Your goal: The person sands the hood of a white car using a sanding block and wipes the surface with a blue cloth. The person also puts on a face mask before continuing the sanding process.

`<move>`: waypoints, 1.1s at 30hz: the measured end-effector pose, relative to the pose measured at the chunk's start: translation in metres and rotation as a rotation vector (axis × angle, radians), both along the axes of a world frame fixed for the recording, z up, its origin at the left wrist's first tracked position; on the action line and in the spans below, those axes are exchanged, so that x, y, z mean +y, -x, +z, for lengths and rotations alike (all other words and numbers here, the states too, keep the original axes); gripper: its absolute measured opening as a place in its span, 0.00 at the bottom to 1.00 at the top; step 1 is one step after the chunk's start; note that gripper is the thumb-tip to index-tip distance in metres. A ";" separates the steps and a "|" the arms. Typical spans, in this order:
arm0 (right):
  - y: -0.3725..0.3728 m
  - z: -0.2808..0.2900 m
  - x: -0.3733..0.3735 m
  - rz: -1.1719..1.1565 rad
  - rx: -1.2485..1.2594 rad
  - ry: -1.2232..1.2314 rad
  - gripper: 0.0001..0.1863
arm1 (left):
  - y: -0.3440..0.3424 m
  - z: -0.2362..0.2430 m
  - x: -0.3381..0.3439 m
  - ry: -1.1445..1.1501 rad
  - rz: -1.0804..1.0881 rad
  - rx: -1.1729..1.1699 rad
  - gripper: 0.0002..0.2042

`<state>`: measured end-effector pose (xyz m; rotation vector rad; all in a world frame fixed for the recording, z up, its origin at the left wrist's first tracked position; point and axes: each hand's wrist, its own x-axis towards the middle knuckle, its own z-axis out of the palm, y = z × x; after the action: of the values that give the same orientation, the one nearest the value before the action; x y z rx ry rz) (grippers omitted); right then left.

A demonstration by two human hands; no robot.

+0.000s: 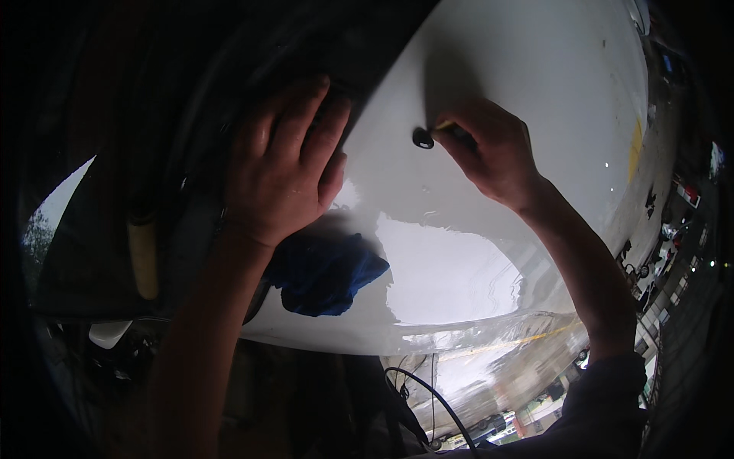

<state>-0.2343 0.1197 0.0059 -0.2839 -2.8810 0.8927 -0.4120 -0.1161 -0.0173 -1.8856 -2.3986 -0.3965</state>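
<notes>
My left hand (284, 168) lies with its fingers slightly spread on the dark surface (199, 92) beside the edge of a glossy white vehicle panel (566, 92). My right hand (489, 149) is over the white panel, fingers pinched on a thin yellowish piece (446, 125), much of it hidden by the fingers. Just at the fingertips is a small black oval (421, 138); I cannot tell whether it is attached to that piece. A crumpled dark blue cloth (325, 279) rests on the panel below my left hand.
A pale cylindrical bar (144, 260) lies in the dark area at left. A black cable (428, 389) loops below the panel's lower edge. Small, unclear items and parts (680, 199) show past the panel's curved right edge.
</notes>
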 end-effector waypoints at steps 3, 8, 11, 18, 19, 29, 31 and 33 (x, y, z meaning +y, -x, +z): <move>0.008 -0.002 -0.008 -0.083 -0.042 0.036 0.05 | -0.003 0.002 0.001 0.013 -0.005 0.016 0.30; -0.009 0.019 -0.010 -0.075 -0.247 -0.043 0.05 | -0.005 0.004 -0.002 -0.006 -0.006 0.036 0.30; -0.046 0.028 -0.025 -0.127 -0.240 0.010 0.05 | -0.003 0.006 0.004 -0.032 -0.003 0.055 0.29; -0.042 0.032 -0.108 -0.879 0.380 -0.206 0.06 | -0.022 0.027 0.002 -0.136 -0.033 -0.148 0.18; -0.042 0.032 -0.122 -0.941 0.416 -0.205 0.06 | -0.053 0.052 0.005 -0.169 0.073 -0.570 0.15; -0.066 0.095 -0.193 -0.567 0.244 0.561 0.39 | -0.099 0.104 0.009 -0.202 0.414 -1.554 0.21; -0.092 0.081 -0.178 -0.612 0.276 0.462 0.37 | -0.070 0.113 0.028 -0.101 0.370 -1.357 0.17; -0.116 0.046 -0.150 -0.822 0.239 0.170 0.29 | -0.050 0.120 0.061 0.053 0.393 -1.023 0.10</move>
<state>-0.1187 -0.0308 0.0515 -1.1676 -2.1364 0.8986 -0.3616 -0.0551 0.1025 -1.2893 -3.2630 -1.5626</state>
